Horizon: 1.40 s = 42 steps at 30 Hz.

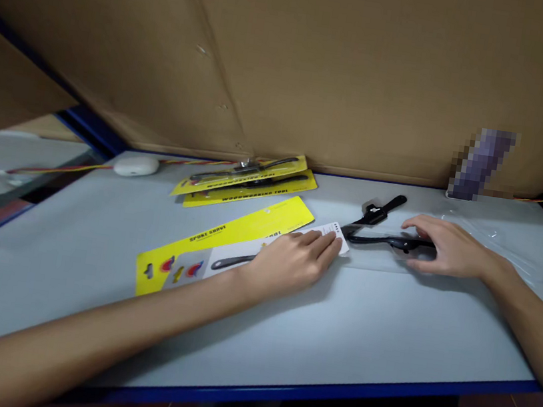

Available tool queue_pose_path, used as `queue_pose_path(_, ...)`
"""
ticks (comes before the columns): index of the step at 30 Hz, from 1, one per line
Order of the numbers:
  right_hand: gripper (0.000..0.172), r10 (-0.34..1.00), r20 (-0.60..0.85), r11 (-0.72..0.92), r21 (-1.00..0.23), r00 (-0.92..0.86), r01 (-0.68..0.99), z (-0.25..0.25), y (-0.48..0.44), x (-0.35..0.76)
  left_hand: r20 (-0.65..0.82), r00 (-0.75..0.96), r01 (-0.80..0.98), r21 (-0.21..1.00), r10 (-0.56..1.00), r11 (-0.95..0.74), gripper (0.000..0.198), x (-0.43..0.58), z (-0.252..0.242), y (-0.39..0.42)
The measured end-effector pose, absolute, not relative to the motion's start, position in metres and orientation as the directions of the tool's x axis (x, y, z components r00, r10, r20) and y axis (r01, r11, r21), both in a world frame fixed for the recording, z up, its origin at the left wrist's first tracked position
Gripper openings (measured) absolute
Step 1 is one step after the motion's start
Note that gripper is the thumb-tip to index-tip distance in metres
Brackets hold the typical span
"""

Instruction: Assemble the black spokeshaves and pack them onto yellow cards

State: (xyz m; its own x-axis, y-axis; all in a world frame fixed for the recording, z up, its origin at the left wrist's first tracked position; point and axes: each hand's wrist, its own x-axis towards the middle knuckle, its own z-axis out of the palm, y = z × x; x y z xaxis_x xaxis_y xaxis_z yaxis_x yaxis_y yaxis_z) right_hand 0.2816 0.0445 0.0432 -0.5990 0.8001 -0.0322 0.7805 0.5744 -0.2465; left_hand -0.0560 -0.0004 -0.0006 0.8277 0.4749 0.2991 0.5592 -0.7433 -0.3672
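Note:
My left hand (294, 260) lies over a white card (338, 235), its fingers together and bent at the card's right end. A dark handle (231, 262) shows on that card, left of the hand. Beneath is a yellow card (269, 220) printed "SPOKE SHAVE". My right hand (451, 249) is curled around one end of a black spokeshave (377, 240), thumb on the near side and fingers on the far side; the palm hides its end. Behind it lies another black spokeshave (376, 213), slanting away from me.
Two yellow packages (253, 187) marked "WOODWORKING TOOL" overlap by the cardboard back wall (370, 76). Clear plastic shells (516, 258) lie beyond my right hand. A white rounded device (136, 165) with a cable sits back left. A blurred-out upright object (483, 166) stands back right.

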Motion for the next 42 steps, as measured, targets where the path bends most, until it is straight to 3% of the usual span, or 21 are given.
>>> queue_pose_path(5, 0.057, 0.798, -0.029, 0.58, -0.237, -0.602, 0.78, 0.043, 0.044, 0.281, 0.275, 0.841, 0.541, -0.376, 0.467, -0.753, 0.034, -0.059, -0.001, -0.002)
queue_pose_path(13, 0.056, 0.77, -0.011, 0.621, -0.214, -0.638, 0.754, 0.043, 0.043, 0.282, 0.248, 0.91, 0.4, -0.311, 0.333, -0.862, 0.029, -0.069, 0.006, 0.007)
queue_pose_path(20, 0.054, 0.752, 0.045, 0.649, -0.228, -0.658, 0.726, 0.04, 0.041, 0.28, 0.407, 0.877, 0.38, -0.262, 0.255, -0.887, 0.033, -0.07, -0.001, 0.009)
queue_pose_path(27, 0.051, 0.735, 0.07, 0.673, -0.203, -0.675, 0.711, 0.039, 0.037, 0.273, 0.461, 0.819, 0.343, 0.084, 0.341, -0.936, 0.045, -0.06, 0.001, 0.0)
queue_pose_path(36, 0.045, 0.74, 0.098, 0.663, -0.272, -0.665, 0.698, 0.037, 0.02, 0.25, 0.188, 0.909, 0.31, 0.288, 0.371, -0.906, 0.07, -0.055, 0.015, -0.011)
queue_pose_path(42, 0.048, 0.725, 0.086, 0.673, -0.296, -0.683, 0.678, 0.034, 0.013, 0.236, 0.109, 0.931, 0.289, 0.359, 0.347, -0.888, 0.086, -0.042, 0.022, -0.015)
